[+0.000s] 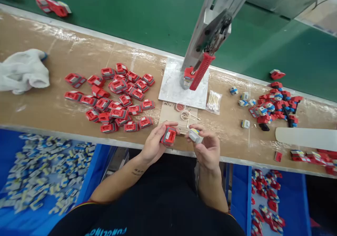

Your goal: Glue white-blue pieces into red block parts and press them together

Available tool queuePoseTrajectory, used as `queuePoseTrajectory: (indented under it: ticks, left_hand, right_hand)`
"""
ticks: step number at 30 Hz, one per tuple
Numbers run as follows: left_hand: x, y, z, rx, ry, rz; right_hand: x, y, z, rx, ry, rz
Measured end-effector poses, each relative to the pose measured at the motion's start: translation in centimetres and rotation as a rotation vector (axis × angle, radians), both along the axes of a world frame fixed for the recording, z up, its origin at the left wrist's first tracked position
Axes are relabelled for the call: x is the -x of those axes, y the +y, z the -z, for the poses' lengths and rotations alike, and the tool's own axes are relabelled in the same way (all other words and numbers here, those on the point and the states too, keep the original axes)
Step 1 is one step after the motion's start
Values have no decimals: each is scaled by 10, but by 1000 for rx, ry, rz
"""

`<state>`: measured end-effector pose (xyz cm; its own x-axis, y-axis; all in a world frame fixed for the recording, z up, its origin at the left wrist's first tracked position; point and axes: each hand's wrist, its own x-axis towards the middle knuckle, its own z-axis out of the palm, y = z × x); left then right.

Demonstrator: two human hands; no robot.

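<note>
My left hand [156, 143] holds a red plastic housing [168, 136] with a grey inset, just above the near edge of the brown workbench [52, 113]. My right hand [206, 146] pinches a small white and yellow insert [195, 135] a few centimetres to the right of the housing. The two parts are apart, not joined. Behind my hands lies a small card [168, 114] with little rings and a swab on it.
A pile of red housings [116, 99] lies left of centre. A hand press with a red handle [201, 71] stands on a white plate [173, 87]. Cotton swabs [213, 102], assembled parts [273, 106], a white cloth [23, 71], blue bins [39, 173] and a green conveyor [131, 15] surround them.
</note>
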<state>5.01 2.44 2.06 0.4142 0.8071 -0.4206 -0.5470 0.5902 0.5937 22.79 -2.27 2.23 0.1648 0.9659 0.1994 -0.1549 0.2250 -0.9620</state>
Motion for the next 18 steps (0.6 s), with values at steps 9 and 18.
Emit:
queuePoseTrajectory:
  ticks: [9,18]
  left_hand:
    - [-6,-6,5,-176,238,-50]
    - [5,-9,-4,-416,394,51]
  right_hand:
    - [26,-6,-15,-204,-631,113]
    - [17,0,-18,-253,-689,27]
